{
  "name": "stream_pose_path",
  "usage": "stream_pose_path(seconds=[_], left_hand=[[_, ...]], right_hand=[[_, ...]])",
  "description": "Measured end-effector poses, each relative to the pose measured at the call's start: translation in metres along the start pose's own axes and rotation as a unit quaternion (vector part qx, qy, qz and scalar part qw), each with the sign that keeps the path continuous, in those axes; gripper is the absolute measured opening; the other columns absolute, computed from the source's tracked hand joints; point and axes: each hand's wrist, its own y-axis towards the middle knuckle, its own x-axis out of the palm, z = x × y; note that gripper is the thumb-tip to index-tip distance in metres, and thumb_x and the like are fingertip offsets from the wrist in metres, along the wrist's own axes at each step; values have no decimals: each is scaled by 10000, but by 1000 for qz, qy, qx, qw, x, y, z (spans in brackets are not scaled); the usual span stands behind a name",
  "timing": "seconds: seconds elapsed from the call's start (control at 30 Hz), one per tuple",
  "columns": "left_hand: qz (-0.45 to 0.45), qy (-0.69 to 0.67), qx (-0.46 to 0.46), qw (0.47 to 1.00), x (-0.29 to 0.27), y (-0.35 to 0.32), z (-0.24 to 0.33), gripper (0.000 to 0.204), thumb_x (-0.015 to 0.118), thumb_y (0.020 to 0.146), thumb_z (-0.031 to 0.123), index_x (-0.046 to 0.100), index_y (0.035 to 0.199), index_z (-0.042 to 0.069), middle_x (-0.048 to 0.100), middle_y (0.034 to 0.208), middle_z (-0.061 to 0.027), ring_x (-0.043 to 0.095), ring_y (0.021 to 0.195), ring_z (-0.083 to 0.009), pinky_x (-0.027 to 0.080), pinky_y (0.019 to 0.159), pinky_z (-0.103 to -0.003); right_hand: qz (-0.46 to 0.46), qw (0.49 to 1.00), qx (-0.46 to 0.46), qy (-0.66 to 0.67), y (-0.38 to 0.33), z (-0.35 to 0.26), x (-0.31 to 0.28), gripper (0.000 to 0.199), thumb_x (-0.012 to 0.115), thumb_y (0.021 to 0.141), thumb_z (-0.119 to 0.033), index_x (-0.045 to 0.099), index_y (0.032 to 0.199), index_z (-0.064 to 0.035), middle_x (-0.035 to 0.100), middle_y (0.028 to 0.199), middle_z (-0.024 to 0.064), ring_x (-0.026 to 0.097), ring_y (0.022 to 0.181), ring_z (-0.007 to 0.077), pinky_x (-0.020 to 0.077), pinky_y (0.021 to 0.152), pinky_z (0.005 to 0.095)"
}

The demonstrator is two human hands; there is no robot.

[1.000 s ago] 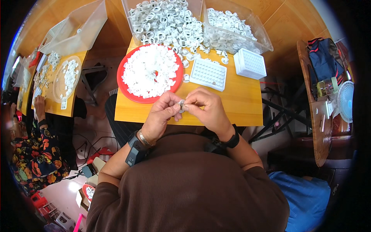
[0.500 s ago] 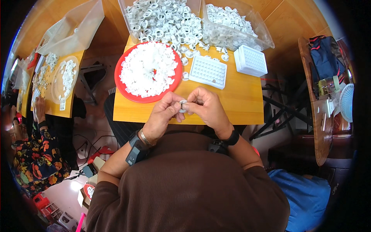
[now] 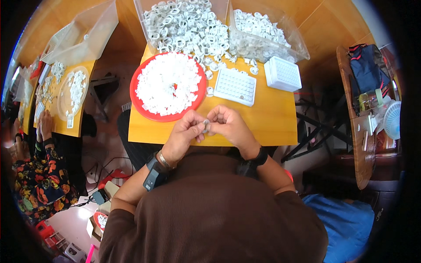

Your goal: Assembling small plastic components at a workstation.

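Over the near edge of the wooden table [image 3: 267,127], my two hands meet on one small white ring-shaped plastic part [image 3: 205,126]. My left hand [image 3: 186,131] pinches it between thumb and fingers. From the other side my right hand [image 3: 230,125] grips it with closed fingertips, which cover much of the part. Just beyond my left hand is a red round tray [image 3: 137,98] heaped with small white pieces [image 3: 158,85]. A white tray with rows of round hollows [image 3: 228,87] lies beyond my right hand, with one small dark piece in a hollow.
Two clear bins, a left one [image 3: 144,26] and a right one [image 3: 298,46], hold many white ring parts at the back. Stacked white trays [image 3: 283,74] stand at the right. At a left-hand table [image 3: 74,127], a co-worker's hand [image 3: 45,125] rests near white pieces.
The view has tilted slightly, so the table sits a little lower. Both hands stay together on the ring part, with small finger shifts.
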Motion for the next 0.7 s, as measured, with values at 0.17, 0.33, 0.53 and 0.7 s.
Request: stream_pose_path(seconds=[0.17, 0.33, 0.53, 0.7], left_hand=[[-5, -21, -11, 1000, -2, -5, 1, 79, 515, 963, 106, 551, 1013, 56, 603, 841, -23, 553, 687, -73, 447, 620, -208], [20, -95, -34, 995, -11, -8, 1, 88, 520, 964, 135, 546, 1001, 59, 612, 826, -39, 567, 655, -92, 458, 603, -214], [26, -150, -57, 987, -46, -20, -11, 140, 525, 965, 181, 532, 1019, 52, 634, 814, -93, 595, 599, -130, 476, 539, -227], [-23, -213, -17, 977, -56, -21, -15, 171, 515, 971, 197, 512, 1041, 41, 638, 851, -124, 627, 659, -156, 524, 598, -249]], right_hand=[[4, 1000, 5, -27, -3, -5, 7, 142, 646, 832, -8, 556, 939, 19, 625, 814, 35, 590, 695, 75, 485, 627, 214], [5, 990, -49, -134, 5, -3, 9, 102, 617, 844, -54, 609, 896, 33, 647, 768, 50, 588, 669, 86, 479, 615, 245], [68, 924, -91, -364, 32, -32, 5, 122, 617, 836, -125, 651, 845, -8, 647, 747, 127, 610, 620, 201, 471, 591, 317], [77, 866, -168, -464, 73, -26, 6, 116, 632, 802, -142, 679, 838, -42, 648, 797, 134, 633, 727, 295, 488, 649, 395]])
